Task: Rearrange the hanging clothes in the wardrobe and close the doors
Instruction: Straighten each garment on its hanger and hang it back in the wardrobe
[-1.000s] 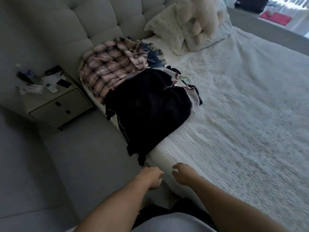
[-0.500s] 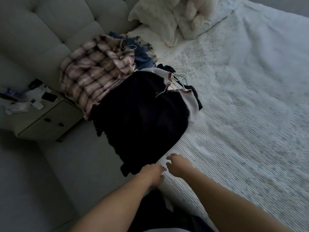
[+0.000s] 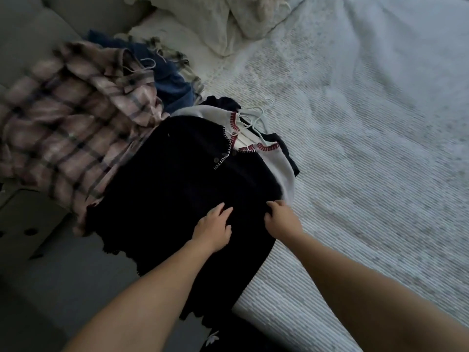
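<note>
Both bare forearms reach forward. The left hand [image 3: 213,231] lies flat, fingers spread and straight. The right hand [image 3: 281,219] has its fingers curled downward, knuckles up.

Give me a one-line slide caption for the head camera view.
Both hands, left hand flat and right hand gripping, on a dark garment atop clothes piled on the bed.

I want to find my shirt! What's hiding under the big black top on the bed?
Under the black top a grey garment with red stitching peeks out, with white hangers at its neck. Another dark piece shows beneath that. Anything deeper in the pile is covered.
</note>
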